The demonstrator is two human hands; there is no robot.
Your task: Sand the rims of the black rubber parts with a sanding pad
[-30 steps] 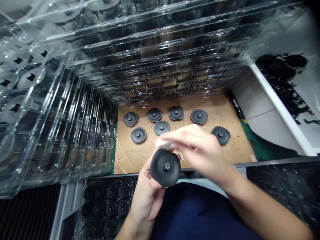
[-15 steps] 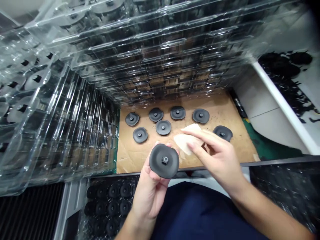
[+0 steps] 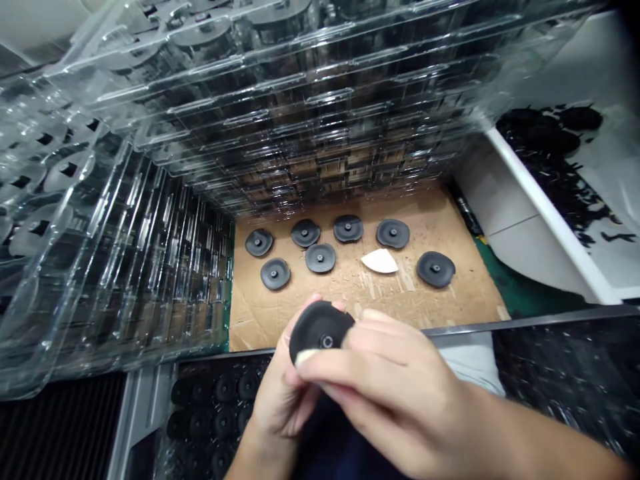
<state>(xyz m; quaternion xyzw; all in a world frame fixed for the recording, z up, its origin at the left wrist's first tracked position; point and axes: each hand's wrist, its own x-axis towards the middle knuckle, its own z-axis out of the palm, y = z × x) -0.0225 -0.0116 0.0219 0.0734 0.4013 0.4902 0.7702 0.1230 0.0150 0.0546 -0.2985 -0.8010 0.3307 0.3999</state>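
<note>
My left hand (image 3: 283, 393) grips a round black disc (image 3: 320, 327) with a hub and nut at its centre, tilted above the table's front edge. My right hand (image 3: 395, 380) lies across the disc, fingers closed and pressed to its face and rim. A pale tip beside those fingers appears to be the edge of a white pad (image 3: 304, 358); most of it is hidden by the fingers. A second white pad (image 3: 380, 261), leaf-shaped, lies on the cardboard (image 3: 400, 300). Several similar discs rest there, among them one near the middle (image 3: 321, 258) and one at right (image 3: 436, 269).
Stacked clear plastic trays (image 3: 310, 120) rise behind the cardboard and along the left (image 3: 120, 253). A dark marker-like tube (image 3: 465, 210) lies at the right. A white-edged bin (image 3: 545, 200) stands beyond it. Below left sits a tray of black discs (image 3: 220, 407).
My right hand has moved left and down from above the cardboard onto the held disc. The disc has tilted. The pad on the cardboard is now uncovered, and the view has shifted slightly.
</note>
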